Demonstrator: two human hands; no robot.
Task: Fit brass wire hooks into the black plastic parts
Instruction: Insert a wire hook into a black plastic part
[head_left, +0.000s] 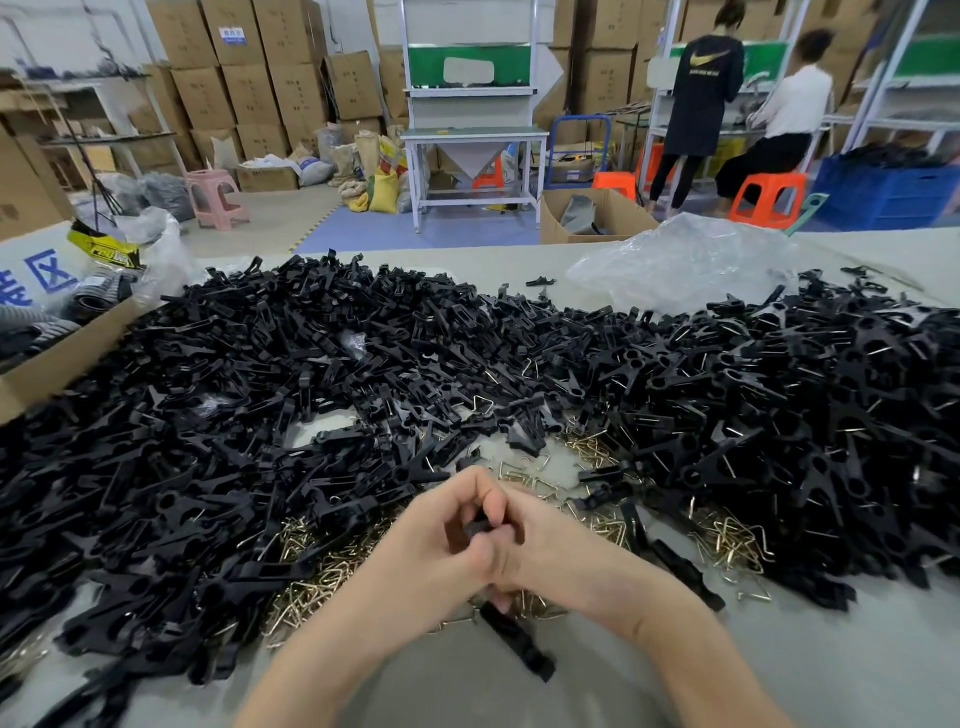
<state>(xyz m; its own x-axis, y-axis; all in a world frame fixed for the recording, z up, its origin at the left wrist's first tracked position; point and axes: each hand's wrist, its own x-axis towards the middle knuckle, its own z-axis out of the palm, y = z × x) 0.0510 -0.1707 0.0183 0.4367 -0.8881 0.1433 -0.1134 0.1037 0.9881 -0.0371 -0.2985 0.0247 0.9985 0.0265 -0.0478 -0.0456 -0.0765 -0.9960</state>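
My left hand (436, 540) and my right hand (540, 540) meet at the lower middle, fingers curled together around one black plastic part (475, 527). Its long end (519, 642) sticks out below my hands toward me. Whether a brass hook sits in it is hidden by my fingers. Loose brass wire hooks (311, 577) lie under and around my hands, with more to the right (732, 540). A broad heap of black plastic parts (260, 415) covers the table from left to right.
An open cardboard box (62, 358) stands at the table's left edge. A crumpled clear plastic bag (685, 265) lies at the back right. Bare grey tabletop (441, 691) shows in front of me. Two people work at benches far behind, among stools and stacked cartons.
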